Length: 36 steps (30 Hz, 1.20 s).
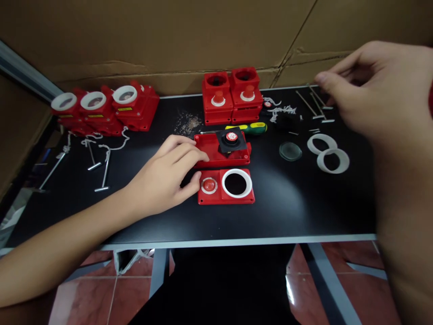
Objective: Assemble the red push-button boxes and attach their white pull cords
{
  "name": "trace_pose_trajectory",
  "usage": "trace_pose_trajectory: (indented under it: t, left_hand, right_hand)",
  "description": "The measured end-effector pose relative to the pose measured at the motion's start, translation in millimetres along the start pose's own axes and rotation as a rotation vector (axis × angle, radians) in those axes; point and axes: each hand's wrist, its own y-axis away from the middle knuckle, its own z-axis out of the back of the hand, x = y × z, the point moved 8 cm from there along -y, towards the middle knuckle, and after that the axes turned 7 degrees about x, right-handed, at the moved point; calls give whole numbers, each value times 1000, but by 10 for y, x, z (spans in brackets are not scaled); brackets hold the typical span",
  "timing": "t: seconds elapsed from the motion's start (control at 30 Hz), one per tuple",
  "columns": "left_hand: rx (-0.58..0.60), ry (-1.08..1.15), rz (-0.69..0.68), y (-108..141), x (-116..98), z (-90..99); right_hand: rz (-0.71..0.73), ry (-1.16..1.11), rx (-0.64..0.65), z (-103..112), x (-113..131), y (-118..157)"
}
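My left hand [169, 174] curls over the left end of an open red plastic box base [206, 146], with fingertips on its walls. Its thumb lies at the left edge of the red cover [219, 198], which has a red dome and a white ring [249, 184]. Tilted in the base is a black square piece [242, 139] with a red and white disc. Up at the right, my right hand [361, 85] is raised with thumb and index finger drawn together. What they hold, if anything, is hidden. Just below that hand lie several metal T-shaped rods [309, 104].
Two red boxes [218, 113] stand behind, near a green and yellow screwdriver [255, 128]. On the left are three assembled red boxes [142, 108] with corded metal T-bars [106, 171]. Glass discs [290, 151] and two white rings [344, 162] lie right. Cardboard [169, 40] backs the table.
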Motion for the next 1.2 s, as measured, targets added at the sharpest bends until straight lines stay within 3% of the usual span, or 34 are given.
trace_pose_trajectory:
  t: [0.1, 0.27, 0.33, 0.63, 0.8, 1.0, 1.2]
  left_hand:
    - [1, -13, -8, 5, 0, 4]
    - [2, -6, 8, 13, 16, -5]
    - [9, 3, 18, 11, 24, -9]
    - [13, 1, 13, 0, 17, 2]
    - [10, -7, -3, 4, 0, -8]
    - [13, 20, -16, 4, -16, 3]
    - [11, 19, -36, 3, -41, 15]
  right_hand:
    - [14, 206, 196, -78, -81, -50]
    - [142, 454, 743, -330, -220, 152]
    - [171, 488, 833, -397, -249, 231]
    - [254, 557, 898, -608, -38, 465]
    - [208, 567, 902, -559, 27, 510]
    - [299, 457, 872, -498, 70, 496]
    - [287, 384, 748, -400, 67, 446]
